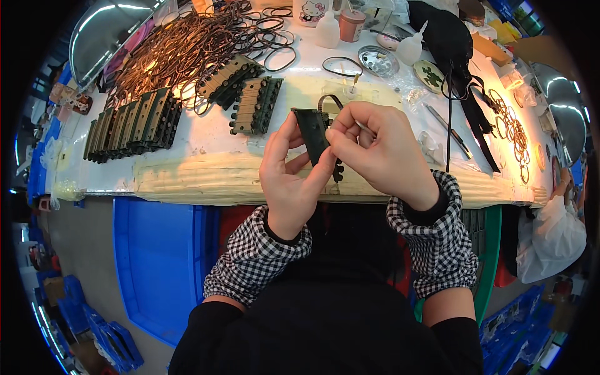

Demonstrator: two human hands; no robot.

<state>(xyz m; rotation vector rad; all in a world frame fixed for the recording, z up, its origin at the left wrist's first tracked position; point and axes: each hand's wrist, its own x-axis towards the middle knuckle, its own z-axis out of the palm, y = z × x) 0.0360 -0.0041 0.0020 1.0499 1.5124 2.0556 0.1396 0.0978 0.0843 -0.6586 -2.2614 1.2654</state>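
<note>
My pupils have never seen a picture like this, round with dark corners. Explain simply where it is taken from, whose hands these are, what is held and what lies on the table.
No machine is at work here: these are a person's bare hands. A wide fisheye camera on the person's head looks down, so straight edges bend. The left hand holds a dark green part; the right hand's fingertips meet at its edge, beside a dark band. On the table lie similar parts, a heap of bands and a black bag.
</note>
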